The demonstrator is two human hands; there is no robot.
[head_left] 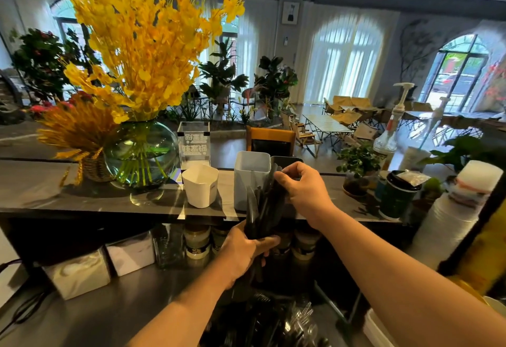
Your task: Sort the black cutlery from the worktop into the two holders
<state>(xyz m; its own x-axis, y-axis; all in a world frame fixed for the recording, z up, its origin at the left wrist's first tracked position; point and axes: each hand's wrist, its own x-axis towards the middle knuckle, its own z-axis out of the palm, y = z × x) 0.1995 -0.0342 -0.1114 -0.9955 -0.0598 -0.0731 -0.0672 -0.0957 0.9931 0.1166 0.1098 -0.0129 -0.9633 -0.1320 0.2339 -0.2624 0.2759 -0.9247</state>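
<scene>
Black cutlery (pixel 262 209) before white holder (pixel 247 174), dark holder (pixel 286 159)

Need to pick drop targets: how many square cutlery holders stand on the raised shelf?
2. The pale grey square plastic holder stands on the raised shelf; the black square plastic holder sits just right of it, largely hidden behind the right hand.

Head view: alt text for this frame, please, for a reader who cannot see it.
A person's left hand grips a bundle of black cutlery at its lower end while the right hand pinches its top, just in front of a grey holder and a dark holder on a raised shelf.
</scene>
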